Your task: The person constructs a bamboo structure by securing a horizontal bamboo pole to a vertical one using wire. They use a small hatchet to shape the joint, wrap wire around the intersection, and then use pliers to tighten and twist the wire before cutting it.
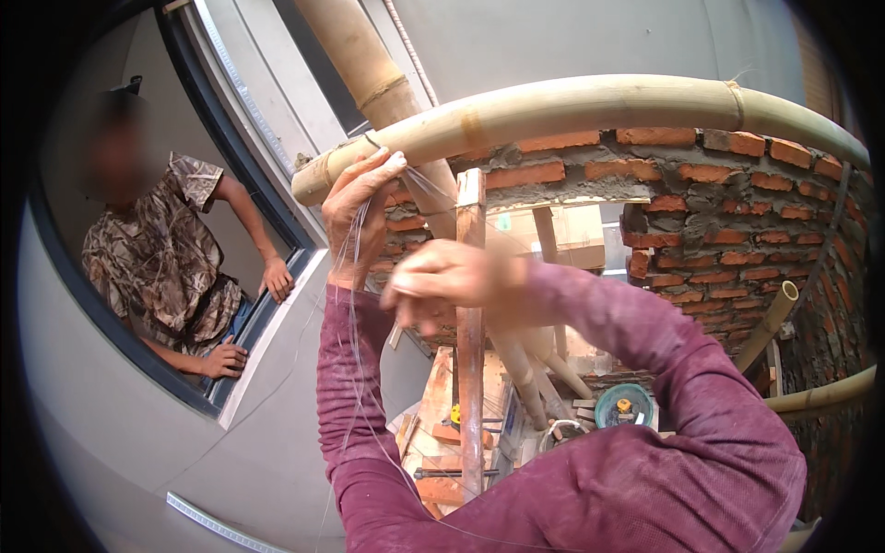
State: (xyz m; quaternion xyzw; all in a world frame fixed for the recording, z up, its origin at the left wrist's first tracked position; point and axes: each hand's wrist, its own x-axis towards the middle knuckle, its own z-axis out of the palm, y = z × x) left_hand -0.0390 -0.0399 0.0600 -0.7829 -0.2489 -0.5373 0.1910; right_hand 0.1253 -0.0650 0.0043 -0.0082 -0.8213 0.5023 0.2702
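Observation:
My left hand (359, 217) is raised to the near end of a horizontal bamboo pole (572, 109), its fingers pinched on thin wire (353, 323). Loose strands trail from it down along my left sleeve, and others spread toward the right. At this end the horizontal pole meets a slanting bamboo pole (355, 55), with a tie around the joint. Lower and to the right, my right hand (442, 284) crosses in front of an upright wooden post (471, 230). Its fingers are curled and partly blurred; what they hold, if anything, is hidden.
A person in a camouflage shirt (171, 249) leans at a window frame (244, 364) on the left. A brick wall (710, 203) stands behind the poles. Far below are wooden boards, loose bricks (442, 488) and a green basin (604, 405). More bamboo (770, 323) juts in at right.

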